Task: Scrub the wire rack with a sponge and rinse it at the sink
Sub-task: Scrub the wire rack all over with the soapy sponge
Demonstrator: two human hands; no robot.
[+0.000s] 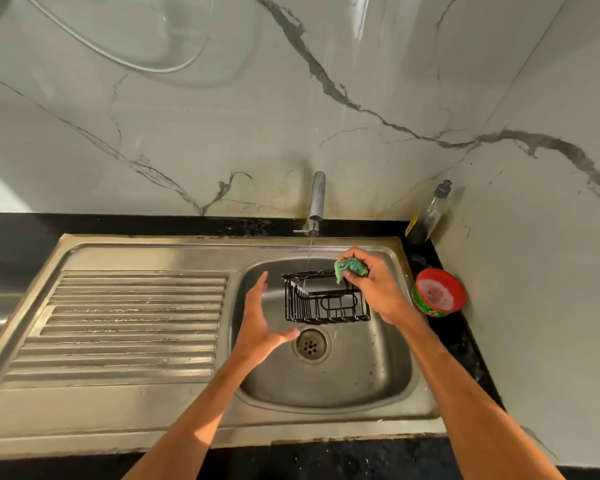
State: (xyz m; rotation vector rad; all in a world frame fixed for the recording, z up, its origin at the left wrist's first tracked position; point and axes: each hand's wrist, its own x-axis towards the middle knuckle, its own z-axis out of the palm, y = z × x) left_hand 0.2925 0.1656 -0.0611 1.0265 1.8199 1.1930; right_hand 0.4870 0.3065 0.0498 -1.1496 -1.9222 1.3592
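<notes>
Stainless steel formed the sink (388,386), a single basin on the right with a ribbed draining board (125,323) to its left, set in a black stone counter (21,230). A black wire rack (326,299), shaped like a small rectangular basket, was seen standing in the far part of the basin, just beyond the round drain (311,344). Nothing could be made out inside the rack. A thin stream of water (309,251) was seen falling from the chrome tap (317,197) onto the rack's far left rim.

A green sponge (351,267) was gripped in the right hand (374,285), fingers closed around it, and was pressed against the rack's far right corner. The left hand (260,323) was held open, fingers spread, empty, just left of the rack and not touching it.

On the counter to the right of the sink a round green tub with a red rim (439,293) was seen, holding a pinkish paste. Farther back, in the corner, a clear bottle with a grey pump cap (430,214) was standing, dark liquid visible near its bottom.
</notes>
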